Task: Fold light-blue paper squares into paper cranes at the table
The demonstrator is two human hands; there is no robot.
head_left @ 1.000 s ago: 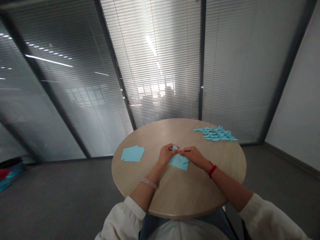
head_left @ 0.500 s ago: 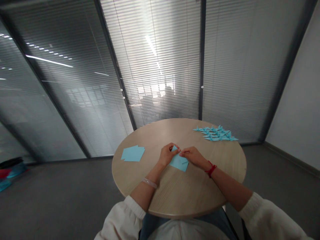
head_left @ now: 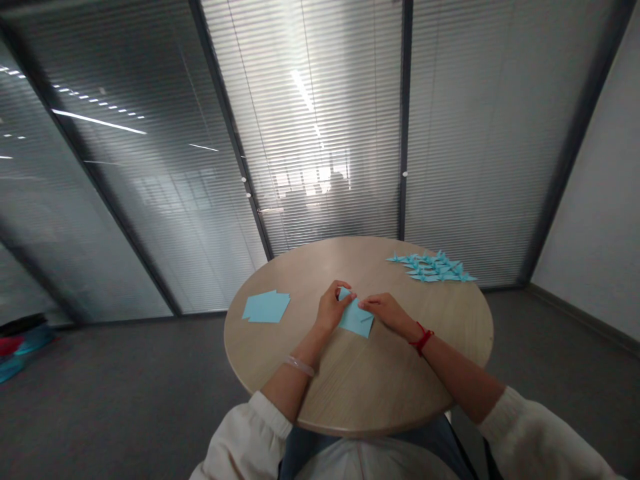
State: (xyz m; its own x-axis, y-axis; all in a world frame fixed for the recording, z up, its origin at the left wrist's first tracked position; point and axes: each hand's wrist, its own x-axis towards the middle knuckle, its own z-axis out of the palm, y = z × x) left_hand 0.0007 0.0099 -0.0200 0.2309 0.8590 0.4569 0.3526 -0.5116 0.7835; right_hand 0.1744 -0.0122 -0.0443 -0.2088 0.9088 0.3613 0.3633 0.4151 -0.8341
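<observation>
A folded sheet of light blue paper [head_left: 356,318] lies on the round wooden table [head_left: 415,327], between my hands. My left hand [head_left: 331,305] has its fingers on the paper's upper corner, and my right hand [head_left: 383,307] presses its fingertips on the fold from the right. A stack of square blue paper sheets [head_left: 266,307] lies left of my left hand. Several small folded paper cranes [head_left: 431,267] lie in a pile at the far right of the table. The hands hide part of the folded sheet.
Glass partitions with slatted blinds [head_left: 310,133] stand behind the table. Grey carpet surrounds it, and coloured bags [head_left: 20,350] lie on the floor at the far left. My white sleeves enter at the bottom corners.
My left hand has drawn slightly up and left, away from my right hand. The folded paper's upper corner now shows more, and the sheet sits a little further up the table.
</observation>
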